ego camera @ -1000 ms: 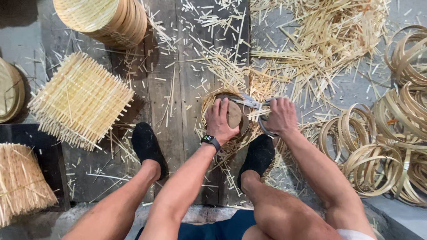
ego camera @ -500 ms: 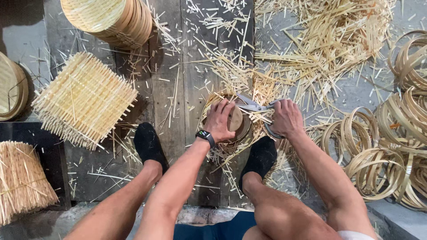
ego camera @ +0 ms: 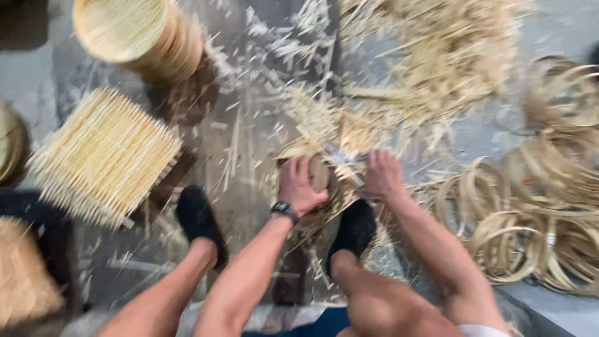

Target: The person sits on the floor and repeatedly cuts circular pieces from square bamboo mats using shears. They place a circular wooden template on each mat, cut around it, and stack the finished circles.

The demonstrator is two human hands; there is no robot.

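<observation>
The left hand [ego camera: 301,185] is pressing down on a small round woven bamboo piece [ego camera: 319,175] lying on the floor [ego camera: 256,162] between the person's feet and the far heap of shavings. Its fingers are lying spread and fairly flat over the near-left part of the disc, not curled round it, so it is pinning the piece rather than lifting it. The right hand [ego camera: 382,176] is sitting just right of the disc, closed round the handle of a metal cutting tool [ego camera: 344,163] whose pale blade is pointing left and slightly far, crossing the disc's far-right rim. The frame is blurred, so how tightly it is gripping is hard to tell.

The piece is lying directly under and just right of the left hand, and left of the right hand, so the two hands are flanking it; the left is the nearer one, being on top of it. The tool's long axis is running roughly left to right across the rim.

The disc is looking flat, tan and circular, with ragged straw-coloured strip ends sticking out around its edge. A black shoe [ego camera: 353,228] is resting just near of it. Further left a square bamboo mat [ego camera: 106,156] is lying, a stack of round baskets [ego camera: 140,37] is standing far left, and bamboo hoops [ego camera: 536,212] are piling up on the right.
</observation>
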